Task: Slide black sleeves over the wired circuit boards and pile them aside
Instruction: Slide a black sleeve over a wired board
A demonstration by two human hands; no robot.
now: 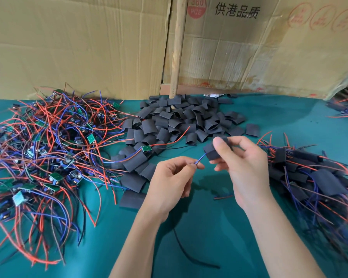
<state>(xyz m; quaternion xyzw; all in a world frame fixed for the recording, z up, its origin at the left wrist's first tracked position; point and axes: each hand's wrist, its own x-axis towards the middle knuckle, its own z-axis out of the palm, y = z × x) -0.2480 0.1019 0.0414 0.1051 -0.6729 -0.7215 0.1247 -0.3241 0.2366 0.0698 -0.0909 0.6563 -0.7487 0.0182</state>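
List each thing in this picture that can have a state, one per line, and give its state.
left hand: pinches the blue wire
right hand: grips a black sleeve
bare boards pile: unsleeved, tangled
loose sleeves pile: empty, heaped
finished pile: sleeved, set aside at right

The right hand (243,163) pinches a black sleeve (213,152); the left hand (171,177) pinches the blue wire (200,159) coming out of it. Loose sleeves (181,121) lie behind on the counter (199,227).
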